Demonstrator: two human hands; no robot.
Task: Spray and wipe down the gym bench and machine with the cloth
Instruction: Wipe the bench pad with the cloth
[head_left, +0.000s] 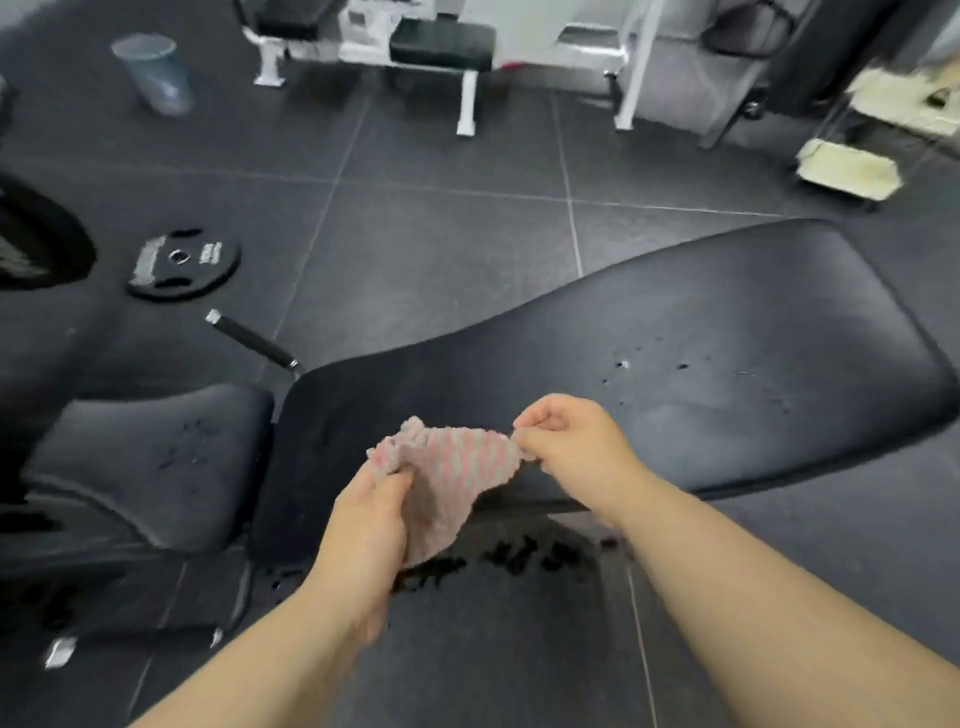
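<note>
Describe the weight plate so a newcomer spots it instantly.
Start at the long black bench pad. Look left past the short black bar. The weight plate lies flat on the floor, a disc with grip slots, a centre hole and white markings.

Back pad (701, 338) lies open across its right half, carrying droplets only. Seat pad (156, 457), just beside it, is likewise unobstructed. On the floor (441, 234) beyond, a weight plate (182, 265) and a black bar (249, 338) lie near the pads. A white machine frame (467, 104) stands well apart.
</note>
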